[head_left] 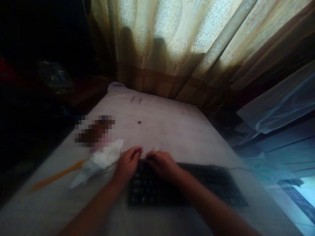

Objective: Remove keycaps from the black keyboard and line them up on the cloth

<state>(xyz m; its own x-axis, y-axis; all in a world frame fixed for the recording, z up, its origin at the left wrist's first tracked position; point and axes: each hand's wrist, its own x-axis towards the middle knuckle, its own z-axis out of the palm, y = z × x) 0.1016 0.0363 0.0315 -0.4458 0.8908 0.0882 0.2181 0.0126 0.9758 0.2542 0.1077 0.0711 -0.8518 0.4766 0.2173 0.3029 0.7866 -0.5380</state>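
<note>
A black keyboard (209,183) lies on the cloth-covered table, and both forearms reach across or beside it. My left hand (126,162) is at its far left corner, thumb and fingers curled together; whatever they hold, if anything, is too blurred to make out. Close by on the right, my right hand (163,164) is closed over the keyboard's far edge. A thin dark strand (157,151) sticks up at its fingers, apparently held in them. A crumpled white tissue or cloth (107,159) lies left of my left hand.
An orange stick-like strip (59,175) extends from the white tissue. Behind it is a pixelated brown and pink item (95,131). A small dark object (139,122) sits farther back on the table cloth (172,121). Patterned curtains (167,42) hang behind the table; a cable (240,169) runs right.
</note>
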